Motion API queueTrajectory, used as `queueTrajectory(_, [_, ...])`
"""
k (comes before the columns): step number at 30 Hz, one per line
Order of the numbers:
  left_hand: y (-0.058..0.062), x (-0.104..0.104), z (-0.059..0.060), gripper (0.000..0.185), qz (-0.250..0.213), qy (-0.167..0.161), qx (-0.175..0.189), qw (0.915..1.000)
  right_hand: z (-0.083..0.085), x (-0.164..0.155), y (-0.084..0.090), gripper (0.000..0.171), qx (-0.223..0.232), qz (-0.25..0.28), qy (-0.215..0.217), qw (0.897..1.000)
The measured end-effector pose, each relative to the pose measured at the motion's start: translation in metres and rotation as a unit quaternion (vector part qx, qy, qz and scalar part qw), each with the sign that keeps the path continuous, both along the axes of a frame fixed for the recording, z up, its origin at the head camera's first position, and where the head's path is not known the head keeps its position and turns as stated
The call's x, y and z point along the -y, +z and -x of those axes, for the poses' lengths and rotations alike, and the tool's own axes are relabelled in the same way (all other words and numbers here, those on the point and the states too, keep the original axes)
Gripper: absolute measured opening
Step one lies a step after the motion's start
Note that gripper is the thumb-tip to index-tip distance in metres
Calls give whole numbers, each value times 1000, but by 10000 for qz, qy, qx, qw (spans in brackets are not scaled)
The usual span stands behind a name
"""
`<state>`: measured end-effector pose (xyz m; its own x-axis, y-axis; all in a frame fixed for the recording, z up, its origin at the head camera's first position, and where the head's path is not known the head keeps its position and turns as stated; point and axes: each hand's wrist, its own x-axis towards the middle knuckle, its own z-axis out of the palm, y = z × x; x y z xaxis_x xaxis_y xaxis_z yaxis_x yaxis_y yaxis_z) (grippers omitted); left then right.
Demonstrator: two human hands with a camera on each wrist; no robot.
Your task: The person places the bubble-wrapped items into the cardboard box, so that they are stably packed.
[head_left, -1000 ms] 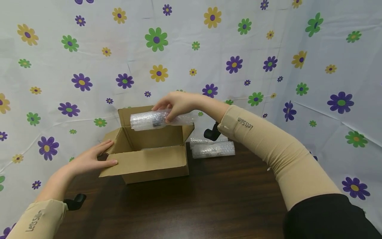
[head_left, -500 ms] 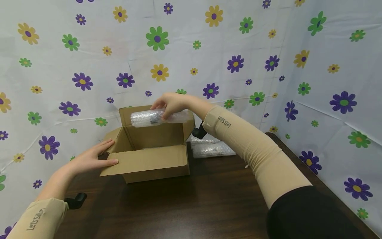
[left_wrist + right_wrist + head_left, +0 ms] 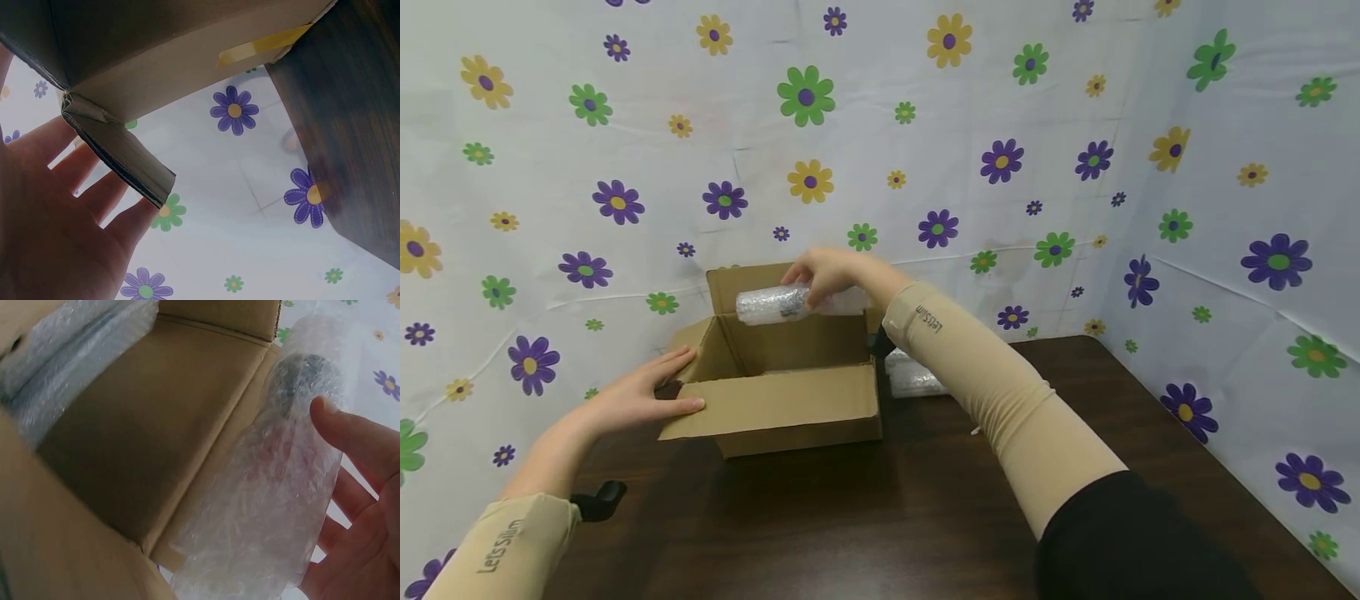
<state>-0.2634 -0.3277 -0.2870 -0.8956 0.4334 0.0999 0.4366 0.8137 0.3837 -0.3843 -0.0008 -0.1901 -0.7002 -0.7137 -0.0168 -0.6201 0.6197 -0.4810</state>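
Pinching bubble-wrapped bundle [image 3: 767, 306] between thumb and fingers of right hand [image 3: 826, 272], above open carton [image 3: 801, 437]; holding long axis near level, pointing ends left and right. Resting left hand [image 3: 632, 398], straight-fingered, on flaps [image 3: 782, 400].

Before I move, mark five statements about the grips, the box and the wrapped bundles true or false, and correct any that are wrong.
1. The right grip holds a bubble-wrapped bundle. True.
2. The cardboard box is closed. False: its flaps are open.
3. The left grip touches the box. True.
4. In the head view, the other wrapped bundles lie to the left of the box. False: they lie to its right.
5. The table has a dark brown top. True.
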Motion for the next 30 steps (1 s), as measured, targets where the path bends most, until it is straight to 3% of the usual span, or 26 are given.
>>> queueTrajectory(18, [-3, -5, -4, 89, -185, -28, 98, 9998, 15, 4, -32, 56, 264, 361, -349, 9984])
queueTrajectory(30, [-1, -2, -1, 90, -229, 18, 176, 9996, 17, 15, -43, 57, -48, 49, -391, 9992])
